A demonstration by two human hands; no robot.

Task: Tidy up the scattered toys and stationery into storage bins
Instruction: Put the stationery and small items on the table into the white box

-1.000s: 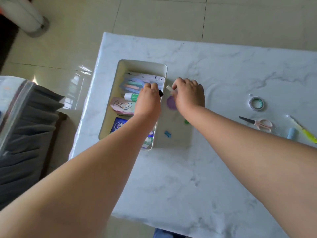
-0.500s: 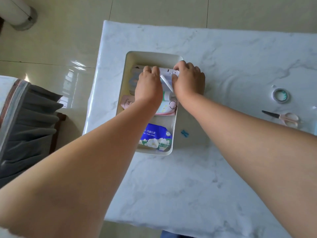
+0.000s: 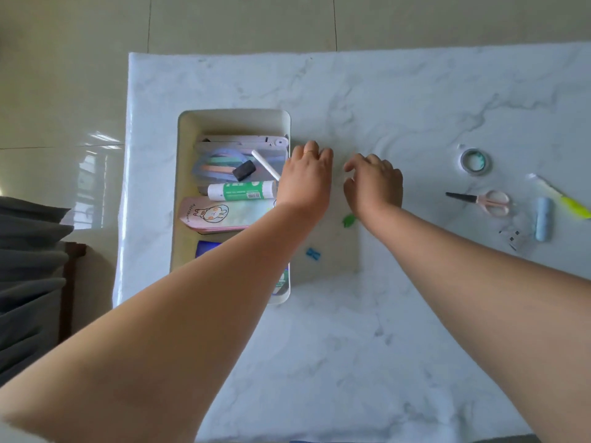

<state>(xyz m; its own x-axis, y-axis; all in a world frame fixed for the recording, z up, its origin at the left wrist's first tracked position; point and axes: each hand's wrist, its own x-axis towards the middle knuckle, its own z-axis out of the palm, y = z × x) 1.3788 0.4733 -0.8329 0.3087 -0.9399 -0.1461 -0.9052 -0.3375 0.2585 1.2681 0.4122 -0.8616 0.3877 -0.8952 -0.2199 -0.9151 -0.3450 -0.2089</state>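
Observation:
A white storage bin stands at the table's left. It holds a glue stick, a white pen, a black eraser, a pink bunny pouch and a clear case of coloured strips. My left hand hovers palm down at the bin's right rim, fingers loosely apart, nothing visible in it. My right hand is beside it over the table, fingers spread, holding nothing. A green piece and a blue piece lie on the table by my wrists.
On the marble table, to the right, lie a tape roll, pink-handled scissors, a yellow-green pen, a light blue tube and small clips. A grey fabric seat is at the left, off the table.
Both hands have come out of the bin to its right side. The white pen and black eraser that they carried now lie in the bin. The purple piece is out of sight.

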